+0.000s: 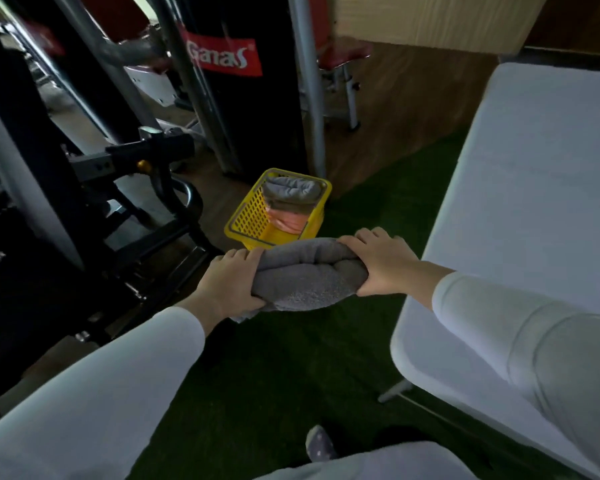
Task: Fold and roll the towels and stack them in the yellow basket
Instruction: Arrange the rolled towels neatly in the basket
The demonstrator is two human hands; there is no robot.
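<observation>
A rolled grey towel point(305, 275) hangs in the air between my hands, above the green floor. My left hand point(229, 282) grips its left end, and my right hand point(381, 261) grips its right end, fingers curled over the top. Just beyond the roll, on the floor, stands the yellow basket point(248, 216). Inside it lie a rolled grey towel point(291, 190) at the far end and a pink rolled towel point(290, 220) nearer to me. The basket's near edge is hidden behind the towel that I hold.
A white folding table point(534, 202) fills the right side. Black and grey gym machine frames point(136, 161) crowd the left and back. A black column with a red label point(229, 60) rises behind the basket. My foot point(319, 445) shows on the green turf point(291, 358).
</observation>
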